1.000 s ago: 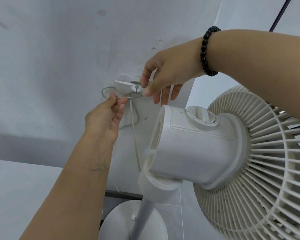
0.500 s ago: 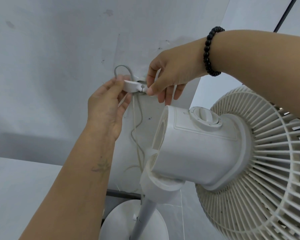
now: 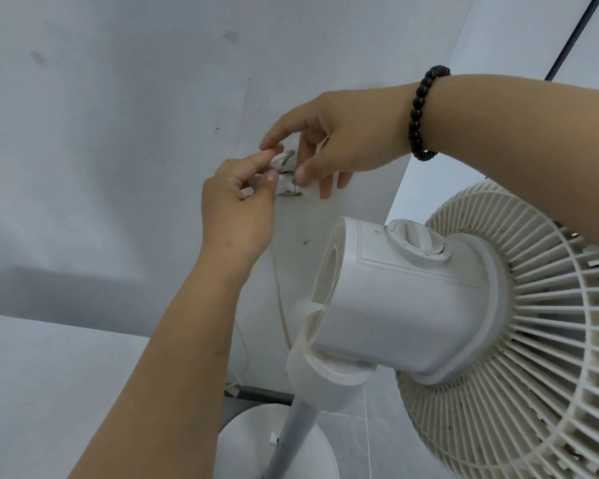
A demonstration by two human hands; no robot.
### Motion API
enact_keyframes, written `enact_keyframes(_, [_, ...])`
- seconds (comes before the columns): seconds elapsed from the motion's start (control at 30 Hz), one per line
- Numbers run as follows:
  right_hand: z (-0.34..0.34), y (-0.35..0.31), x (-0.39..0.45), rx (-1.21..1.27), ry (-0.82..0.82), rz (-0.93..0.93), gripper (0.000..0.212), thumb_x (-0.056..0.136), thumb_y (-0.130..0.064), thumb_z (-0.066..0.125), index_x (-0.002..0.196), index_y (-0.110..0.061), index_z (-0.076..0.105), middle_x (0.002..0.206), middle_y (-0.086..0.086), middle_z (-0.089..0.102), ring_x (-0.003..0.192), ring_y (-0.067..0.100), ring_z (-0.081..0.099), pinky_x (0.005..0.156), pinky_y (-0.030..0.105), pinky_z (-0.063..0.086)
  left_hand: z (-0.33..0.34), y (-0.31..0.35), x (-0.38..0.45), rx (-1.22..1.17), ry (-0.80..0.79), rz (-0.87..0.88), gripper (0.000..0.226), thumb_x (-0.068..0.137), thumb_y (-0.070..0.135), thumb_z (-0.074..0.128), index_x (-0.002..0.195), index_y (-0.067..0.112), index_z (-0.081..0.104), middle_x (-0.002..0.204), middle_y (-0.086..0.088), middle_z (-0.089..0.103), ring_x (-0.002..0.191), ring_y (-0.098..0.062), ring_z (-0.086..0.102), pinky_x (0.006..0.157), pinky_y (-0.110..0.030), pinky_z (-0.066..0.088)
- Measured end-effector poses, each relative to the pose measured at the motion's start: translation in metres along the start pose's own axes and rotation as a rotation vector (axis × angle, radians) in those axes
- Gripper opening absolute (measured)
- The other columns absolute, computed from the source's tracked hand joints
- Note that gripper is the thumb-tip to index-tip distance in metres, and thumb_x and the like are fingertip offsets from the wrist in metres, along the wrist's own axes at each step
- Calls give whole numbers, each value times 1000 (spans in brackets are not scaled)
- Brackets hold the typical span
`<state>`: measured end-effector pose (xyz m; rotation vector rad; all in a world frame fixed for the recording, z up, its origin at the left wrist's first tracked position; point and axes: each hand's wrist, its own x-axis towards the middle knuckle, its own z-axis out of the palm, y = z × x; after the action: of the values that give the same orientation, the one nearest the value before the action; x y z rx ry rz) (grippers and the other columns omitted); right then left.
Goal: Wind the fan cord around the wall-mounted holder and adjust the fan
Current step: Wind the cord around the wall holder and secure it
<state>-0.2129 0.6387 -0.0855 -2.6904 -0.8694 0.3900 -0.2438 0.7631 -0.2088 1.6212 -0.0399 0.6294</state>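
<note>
At the wall, our left hand (image 3: 237,205) pinches the cord (image 3: 281,307) at the holder (image 3: 286,171); our right hand (image 3: 339,146) pinches the holder.

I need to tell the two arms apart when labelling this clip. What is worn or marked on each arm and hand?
Both forearms are bare, with no sleeves in view. The right hand has a bracelet of round black beads at the wrist. The left hand wears nothing; its forearm carries a small dark mark, too faint to read. No rings or gloves are visible.

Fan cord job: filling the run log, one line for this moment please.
stage: winding | left hand: pinches cord at holder | right hand: steadies holder | fan: untouched
</note>
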Motion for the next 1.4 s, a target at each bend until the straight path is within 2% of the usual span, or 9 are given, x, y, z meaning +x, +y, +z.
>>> enact_keyframes(0.23, [1,5,3,-23,17,29,27,91,-14,63,117,-19,58,91,1,71,71,11,71,70,28,59,-8,-2,4,-36,44,-30,33,86,15,72,106,25,47,88,11,71,88,0,64,80,-5,43])
enact_keyframes(0.33, [2,5,0,-56,38,21,23,91,-19,63,113,-22,57,91,1,71,71,11,69,67,25,58,-10,-2,5,-65,40,-38,38,84,16,75,106,21,45,87,10,73,79,4,63,80,-9,44])
enact_keyframes(0.43, [4,1,2,-334,71,-21,15,89,-32,63,98,-24,55,89,-6,64,70,7,57,64,23,46,-9,0,4,-45,51,-19,34,84,14,74,102,22,47,85,11,73,75,5,62,80,-9,45])
enact_keyframes(0.67, [1,-8,-2,-548,90,-97,24,82,-38,67,70,-25,51,108,-4,50,86,17,53,76,30,43,-9,-2,2,-42,25,7,24,85,15,73,99,22,55,77,18,72,88,-1,67,84,-19,48])
enact_keyframes(0.87, [2,-7,5,-704,196,-177,13,87,-19,59,89,-10,67,91,3,67,83,21,57,79,35,51,-9,-1,1,-91,13,12,23,84,13,74,93,25,56,73,19,72,83,2,67,77,-9,47])
enact_keyframes(1.0, [0,-13,9,-771,262,-237,11,88,-7,54,81,-11,62,68,-4,48,65,16,40,68,29,41,-13,-1,2,-161,-34,-38,17,85,16,73,95,22,60,86,7,74,90,-6,69,90,-24,52])
enact_keyframes(1.1, [-1,-9,5,-753,355,-314,17,83,-1,52,76,-16,55,65,-6,47,58,11,35,65,33,46,-13,-1,2,-174,-51,-37,14,87,14,70,96,23,64,95,1,75,96,-12,69,94,-30,53])
enact_keyframes(1.27, [-7,1,-12,-839,572,-458,12,70,-1,49,75,-11,46,73,1,43,65,24,40,49,22,22,-9,-6,4,-119,-30,-73,9,90,20,67,90,29,69,87,7,70,84,-8,64,85,-23,54])
enact_keyframes(1.4, [-3,3,-15,-700,421,-437,8,66,-5,47,73,-8,51,67,5,55,67,32,55,54,38,47,-10,-5,4,-89,-31,-73,11,92,18,65,89,27,70,91,5,71,83,-6,62,86,-22,52])
